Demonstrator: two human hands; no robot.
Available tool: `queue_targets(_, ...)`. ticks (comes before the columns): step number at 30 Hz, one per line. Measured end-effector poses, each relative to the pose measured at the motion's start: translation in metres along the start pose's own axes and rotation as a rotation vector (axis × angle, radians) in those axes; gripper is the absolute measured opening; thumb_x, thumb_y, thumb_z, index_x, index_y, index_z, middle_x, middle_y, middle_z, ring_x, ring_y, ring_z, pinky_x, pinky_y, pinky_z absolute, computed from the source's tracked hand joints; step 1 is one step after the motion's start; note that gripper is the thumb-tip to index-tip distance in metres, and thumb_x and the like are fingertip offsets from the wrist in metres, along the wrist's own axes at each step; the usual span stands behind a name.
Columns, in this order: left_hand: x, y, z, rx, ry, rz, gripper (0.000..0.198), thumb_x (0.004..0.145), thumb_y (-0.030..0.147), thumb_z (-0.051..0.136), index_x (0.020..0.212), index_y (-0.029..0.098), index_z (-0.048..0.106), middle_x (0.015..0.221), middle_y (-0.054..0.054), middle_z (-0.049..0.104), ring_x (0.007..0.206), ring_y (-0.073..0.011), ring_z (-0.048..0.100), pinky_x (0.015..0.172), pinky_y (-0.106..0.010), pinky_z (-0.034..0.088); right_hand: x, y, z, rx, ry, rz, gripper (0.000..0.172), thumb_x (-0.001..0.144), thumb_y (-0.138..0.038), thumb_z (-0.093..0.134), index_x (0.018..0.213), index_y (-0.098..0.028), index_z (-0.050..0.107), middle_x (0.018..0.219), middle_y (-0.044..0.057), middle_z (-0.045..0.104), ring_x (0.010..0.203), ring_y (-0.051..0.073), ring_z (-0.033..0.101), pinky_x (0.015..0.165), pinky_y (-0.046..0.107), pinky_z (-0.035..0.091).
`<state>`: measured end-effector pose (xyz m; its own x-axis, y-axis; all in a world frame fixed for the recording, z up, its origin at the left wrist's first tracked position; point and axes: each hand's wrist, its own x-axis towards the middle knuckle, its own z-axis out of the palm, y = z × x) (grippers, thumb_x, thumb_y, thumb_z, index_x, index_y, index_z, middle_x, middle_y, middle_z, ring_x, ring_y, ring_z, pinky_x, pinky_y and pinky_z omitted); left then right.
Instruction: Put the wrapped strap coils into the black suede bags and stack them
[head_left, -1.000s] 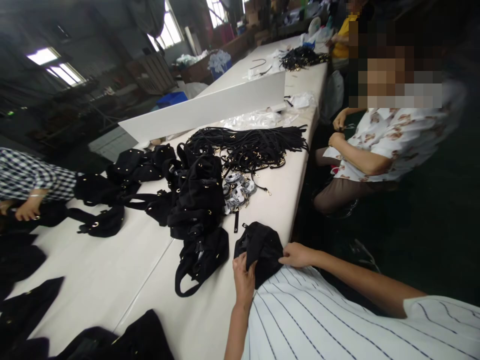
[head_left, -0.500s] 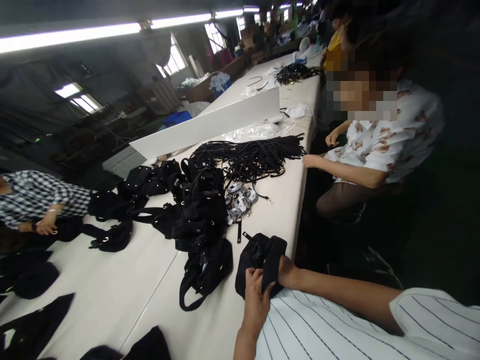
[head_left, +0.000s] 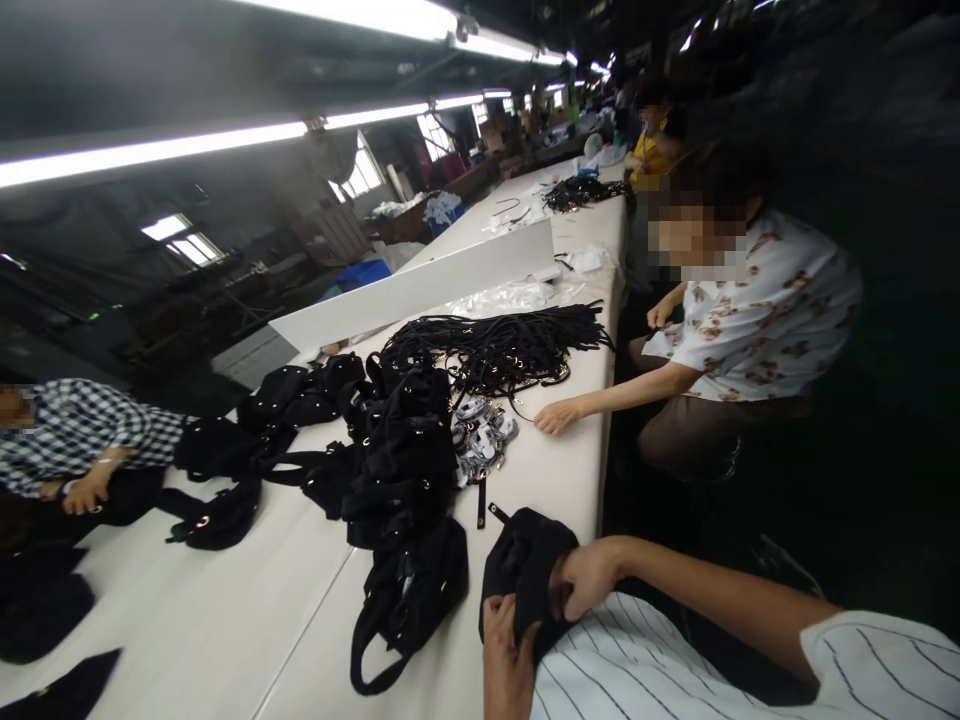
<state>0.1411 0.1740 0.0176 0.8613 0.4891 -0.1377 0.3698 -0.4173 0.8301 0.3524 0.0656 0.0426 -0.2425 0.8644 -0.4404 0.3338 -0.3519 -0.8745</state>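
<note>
A black fabric bag (head_left: 517, 550) rests at the table's near edge against the striped shirt. My left hand (head_left: 508, 640) pinches its near side, thumb and fingers closed on the cloth. My right hand (head_left: 592, 578) is bent over the bag's right side, its fingers partly hidden in the fabric; it also grips the bag. A short black strap tab with a metal eyelet (head_left: 497, 512) sticks out at the far side. Another black tab (head_left: 481, 503) lies on the table just beyond. To the left sits a second black bag (head_left: 416, 590) with its handle loop toward me.
Piled black bags (head_left: 397, 440) cover the table's middle. Beyond are black straps with gold clips (head_left: 510, 345), coiled grey-white bundles (head_left: 480, 435) and a white board (head_left: 420, 285). A co-worker's hand (head_left: 559, 415) touches a strap at right; another person in checks (head_left: 97, 440) handles bags at left.
My right hand has come out from behind the black band and now shows over the bag's right side. The right-hand co-worker has reached onto the table. The view has tilted upward.
</note>
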Motion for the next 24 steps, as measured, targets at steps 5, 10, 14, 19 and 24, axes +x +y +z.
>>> queue_targets(5, -0.004, -0.025, 0.006, -0.086, 0.195, -0.152, 0.032, 0.088, 0.04, 0.053, 0.103, 0.02, 0.071, 0.1, -0.011, 0.061, 0.103, -0.0274, 0.057, 0.098, -0.046, 0.047, -0.008, 0.0, -0.064, 0.284, 0.071, -0.142, 0.035, 0.083, -0.025, 0.053, 0.11, -0.012, 0.072, 0.101, 0.01, 0.075, 0.092, 0.018, 0.071, 0.083, 0.029, 0.056)
queue_targets(10, -0.005, -0.028, 0.008, -0.099, 0.194, -0.182, 0.031, 0.088, 0.039, 0.053, 0.105, 0.018, 0.069, 0.102, -0.01, 0.058, 0.104, -0.0259, 0.058, 0.1, -0.045, 0.046, 0.072, 0.006, -0.101, -0.007, 0.662, -0.024, 0.043, 0.078, -0.008, 0.049, 0.116, -0.013, 0.068, 0.114, 0.011, 0.072, 0.102, 0.021, 0.068, 0.09, 0.032, 0.054)
queue_targets(14, -0.007, -0.029, 0.006, -0.075, 0.163, -0.195, 0.032, 0.088, 0.039, 0.052, 0.106, 0.019, 0.069, 0.102, -0.011, 0.058, 0.103, -0.0267, 0.058, 0.1, -0.048, 0.047, 0.132, 0.007, -0.113, -0.176, 0.743, 0.028, 0.058, 0.073, -0.002, 0.054, 0.128, -0.018, 0.061, 0.141, 0.011, 0.056, 0.127, 0.028, 0.054, 0.106, 0.036, 0.043)
queue_targets(19, -0.014, -0.036, 0.005, -0.11, 0.236, -0.221, 0.035, 0.085, 0.042, 0.054, 0.103, 0.016, 0.07, 0.102, -0.013, 0.058, 0.104, -0.029, 0.059, 0.101, -0.05, 0.046, 0.164, 0.014, -0.13, -0.34, 0.73, 0.124, 0.07, 0.073, 0.0, 0.057, 0.14, -0.015, 0.046, 0.151, 0.016, 0.042, 0.131, 0.032, 0.049, 0.104, 0.038, 0.043)
queue_targets(24, -0.017, -0.039, 0.005, -0.144, 0.25, -0.242, 0.033, 0.087, 0.039, 0.053, 0.104, 0.018, 0.071, 0.105, -0.012, 0.059, 0.108, -0.0278, 0.058, 0.104, -0.048, 0.044, 0.169, 0.025, -0.129, -0.43, 0.72, 0.214, 0.068, 0.073, 0.004, 0.056, 0.138, -0.015, 0.047, 0.146, 0.019, 0.045, 0.121, 0.031, 0.057, 0.099, 0.039, 0.044)
